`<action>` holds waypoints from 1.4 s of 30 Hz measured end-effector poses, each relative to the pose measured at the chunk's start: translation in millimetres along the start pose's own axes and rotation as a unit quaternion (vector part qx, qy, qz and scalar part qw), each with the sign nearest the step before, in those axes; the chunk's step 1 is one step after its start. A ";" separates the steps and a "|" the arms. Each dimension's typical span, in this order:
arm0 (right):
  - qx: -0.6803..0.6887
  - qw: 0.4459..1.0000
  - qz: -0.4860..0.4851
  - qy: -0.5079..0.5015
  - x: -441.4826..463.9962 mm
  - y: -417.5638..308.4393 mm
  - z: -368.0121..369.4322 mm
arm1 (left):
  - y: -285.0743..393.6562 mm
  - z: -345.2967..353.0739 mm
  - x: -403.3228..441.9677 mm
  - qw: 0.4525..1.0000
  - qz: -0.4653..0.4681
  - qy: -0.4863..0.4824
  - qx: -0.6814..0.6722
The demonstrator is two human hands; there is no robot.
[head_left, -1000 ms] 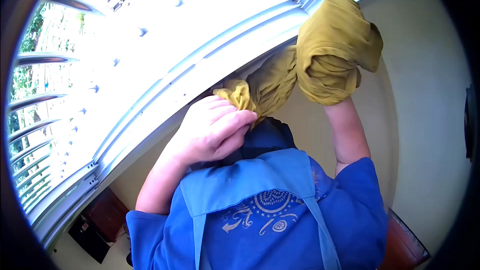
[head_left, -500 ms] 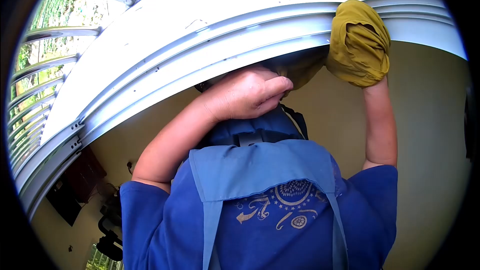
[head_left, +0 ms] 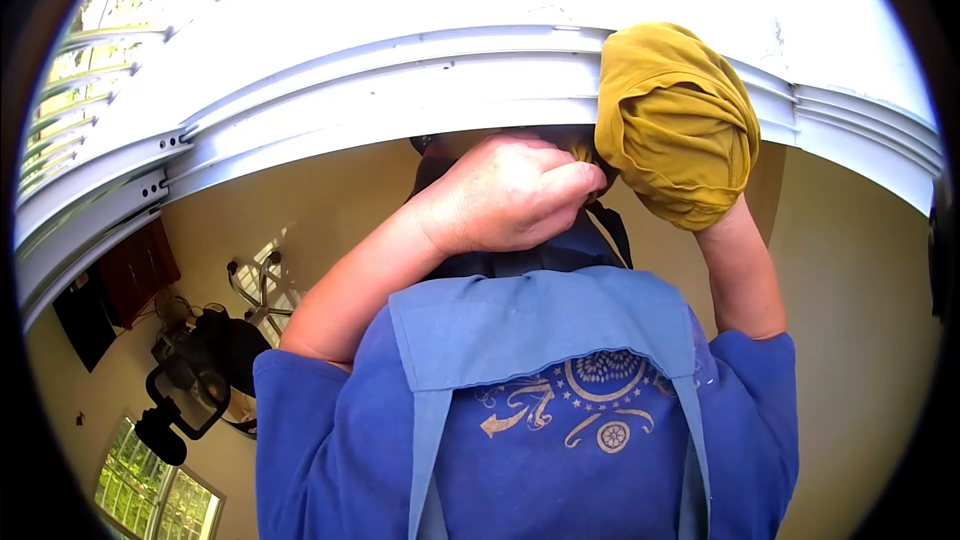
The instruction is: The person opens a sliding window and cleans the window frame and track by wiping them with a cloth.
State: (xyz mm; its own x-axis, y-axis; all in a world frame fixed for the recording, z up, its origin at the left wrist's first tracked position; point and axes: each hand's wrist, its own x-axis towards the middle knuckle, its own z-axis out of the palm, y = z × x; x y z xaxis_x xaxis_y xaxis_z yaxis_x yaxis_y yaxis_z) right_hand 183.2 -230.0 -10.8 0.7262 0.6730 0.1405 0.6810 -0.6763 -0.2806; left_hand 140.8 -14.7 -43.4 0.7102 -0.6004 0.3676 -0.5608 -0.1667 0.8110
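Note:
A mustard-yellow cloth (head_left: 680, 130) is wrapped round my right hand in a rounded bunch, against the white window track (head_left: 400, 100). The cloth hides the fingers of my right hand; only the wrist and forearm show bare. My left hand (head_left: 520, 195) is closed, knuckles up, just below the track's near edge. A bit of yellow fabric shows at its fingertips, seemingly part of the same cloth. Shadow hides what lies beneath that hand. Below both hands are my light blue apron (head_left: 540, 325) and blue printed shirt (head_left: 590, 480).
Metal window bars (head_left: 110, 70) stand beyond the sill at left. The track's jointed end (head_left: 165, 165) lies left of my arm. Lower left are an office chair base (head_left: 262, 285), black equipment (head_left: 200, 370) and a barred window (head_left: 160, 480). A beige wall (head_left: 850, 320) is at right.
The view has turned, showing more of the room at left. My right hand with the cloth has come slightly nearer and leftward in view, closer to my left hand, which stays closed.

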 end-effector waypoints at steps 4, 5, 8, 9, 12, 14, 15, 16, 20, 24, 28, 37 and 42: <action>0.009 0.998 -0.044 -0.032 26.0 -29.2 9.2 | -0.5 -11.6 -20.6 0.998 0.001 0.055 0.021; 0.030 0.998 -0.053 -0.028 31.2 -34.2 13.8 | 0.7 -14.3 -25.0 0.997 -0.004 0.067 0.026; 0.054 0.993 -0.086 -0.062 50.6 -53.1 23.9 | 1.0 -25.6 -47.8 0.995 -0.033 0.089 0.038; 0.057 0.992 -0.103 -0.048 58.6 -61.0 28.6 | 3.8 -29.3 -53.4 0.991 -0.042 0.119 0.037; 0.015 0.984 -0.172 0.048 85.5 -90.7 41.3 | 7.7 -38.8 -78.1 0.986 -0.072 0.146 0.042; 0.113 0.974 -0.169 0.096 100.6 -107.5 57.8 | 11.5 -43.9 -91.5 0.985 -0.091 0.143 0.035; 0.118 0.974 -0.175 0.080 107.7 -114.4 61.0 | 12.0 -44.3 -96.1 0.980 -0.093 0.168 0.043; 0.124 0.974 -0.180 0.062 114.9 -122.0 63.0 | 13.0 -44.1 -101.5 0.975 -0.096 0.193 0.051; 0.046 0.976 -0.209 -0.034 135.0 -145.1 65.9 | 17.8 -46.4 -119.7 0.951 -0.143 0.271 0.046; 0.007 0.974 -0.225 -0.017 155.5 -170.1 84.9 | 12.8 -41.4 -150.2 0.928 -0.212 0.305 0.027; 0.002 0.969 -0.242 -0.050 177.4 -192.5 81.9 | 8.6 -44.5 -172.6 0.906 -0.262 0.333 0.012; 0.239 0.956 -0.166 0.025 117.0 -116.9 40.2 | 24.8 -28.8 -142.6 0.902 -0.230 0.364 -0.031; 0.259 0.964 0.021 0.051 47.2 -61.0 11.3 | 27.2 -25.7 -122.6 0.949 -0.167 0.265 -0.021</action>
State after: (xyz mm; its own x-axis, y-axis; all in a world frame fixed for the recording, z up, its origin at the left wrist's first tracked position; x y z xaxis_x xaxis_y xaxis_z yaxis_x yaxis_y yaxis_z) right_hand 174.8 -153.6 2.2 0.7760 0.5968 0.2040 0.5317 -0.4450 -0.7206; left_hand 49.4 74.5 -54.7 0.9661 -0.0395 0.2550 -0.2568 -0.2416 0.9358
